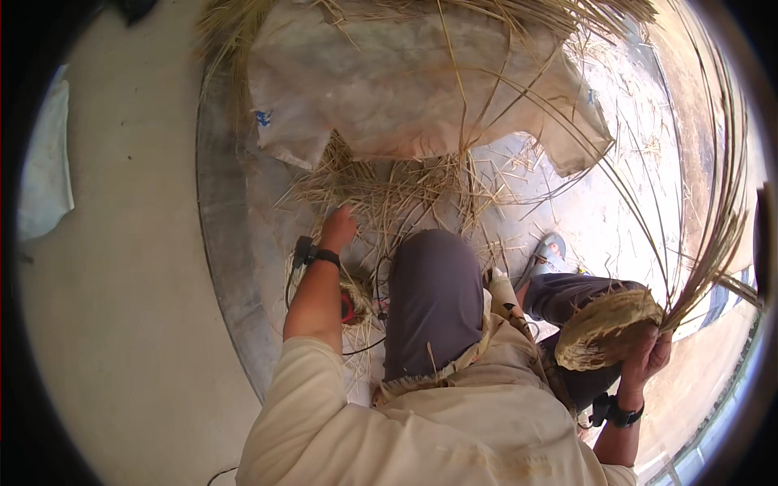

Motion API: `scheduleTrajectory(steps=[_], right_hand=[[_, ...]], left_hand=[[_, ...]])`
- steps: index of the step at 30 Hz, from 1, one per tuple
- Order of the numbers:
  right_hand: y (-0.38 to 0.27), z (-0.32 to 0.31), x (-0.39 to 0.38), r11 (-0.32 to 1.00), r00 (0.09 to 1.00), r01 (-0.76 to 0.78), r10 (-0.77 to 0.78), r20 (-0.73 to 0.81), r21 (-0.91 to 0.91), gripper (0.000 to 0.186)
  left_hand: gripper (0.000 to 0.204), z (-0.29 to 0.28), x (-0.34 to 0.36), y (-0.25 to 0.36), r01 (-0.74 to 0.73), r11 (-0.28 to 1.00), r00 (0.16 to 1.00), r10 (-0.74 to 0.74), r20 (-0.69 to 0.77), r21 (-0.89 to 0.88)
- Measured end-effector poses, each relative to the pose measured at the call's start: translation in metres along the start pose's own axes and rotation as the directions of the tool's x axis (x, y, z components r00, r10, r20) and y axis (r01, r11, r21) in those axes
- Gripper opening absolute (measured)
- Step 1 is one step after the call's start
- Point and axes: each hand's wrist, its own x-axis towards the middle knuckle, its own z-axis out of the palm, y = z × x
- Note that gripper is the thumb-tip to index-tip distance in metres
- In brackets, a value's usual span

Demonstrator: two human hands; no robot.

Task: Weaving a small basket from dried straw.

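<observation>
On the right, my right hand [648,355] is closed around the edge of a round, shallow straw basket [612,320], tilted on its side by my bent leg. Long loose straw stalks [717,251] fan up from that same edge, beside my fingers. My left hand [339,231] is out over the floor left of my knee, its fingers curled in. Whether anything small is inside them is hidden. Just ahead of it lie scattered straw pieces [365,190].
A pale sheet [405,81] with straw bundles [535,12] along its far edge spans the space ahead. Beside my left forearm is a red and black round object [348,308] with a cable. A sandalled foot [549,251] rests among straw bits. White cloth [46,158] lies far left.
</observation>
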Motion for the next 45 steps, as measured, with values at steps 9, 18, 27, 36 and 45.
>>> scheduleTrajectory(steps=[9,18,27,36,45], right_hand=[[-0.011,-0.007,-0.007,0.999,0.999,-0.030,0.030,0.016,0.017,0.047],[-0.013,-0.006,-0.006,0.997,0.997,-0.076,0.075,-0.035,-0.029,0.050],[-0.017,-0.005,-0.001,0.996,0.996,-0.087,0.087,-0.002,-0.030,0.049],[-0.015,-0.008,-0.003,0.988,0.988,-0.155,0.155,0.006,0.018,0.050],[-0.015,-0.007,-0.002,0.988,0.988,-0.154,0.154,0.009,0.023,0.050]], left_hand=[[0.062,0.021,0.063,0.050,-0.135,0.991,0.991,0.135,-0.016,0.017],[0.052,0.045,0.079,0.057,-0.140,0.942,0.986,0.105,0.128,0.305],[0.024,0.070,0.044,-0.006,-0.023,0.927,0.959,-0.085,0.269,0.373],[0.032,0.036,0.119,-0.036,-0.191,0.970,0.934,0.227,-0.275,0.152],[0.057,0.015,0.143,0.005,-0.087,0.938,0.996,0.070,-0.062,-0.335]])
